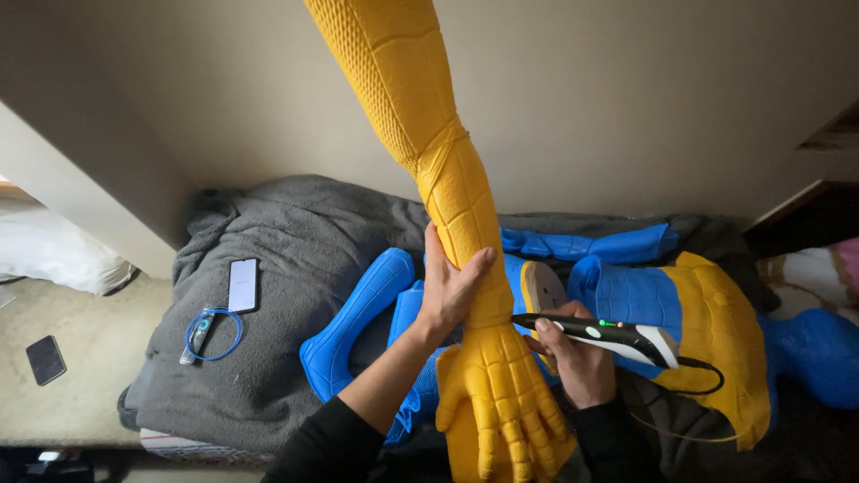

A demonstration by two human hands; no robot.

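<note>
The left hand [447, 291] was wrapped around the wrist of a yellow costume arm [447, 179], its fingers [474, 264] closed on the textured surface. That arm ran down from the top of the view and ended in a yellow glove [506, 402] with fingers spread, just above the person's lap. The right hand [573, 353] gripped a black and white pen-shaped tool [608, 335], its tip touching the yellow arm's wrist beside the left hand; a cord [702, 380] trailed from its back end. Blue and yellow costume parts [662, 304] lay behind on a grey blanket [286, 233], where a phone [242, 284] and a blue cable [213, 333] also rested.
</note>
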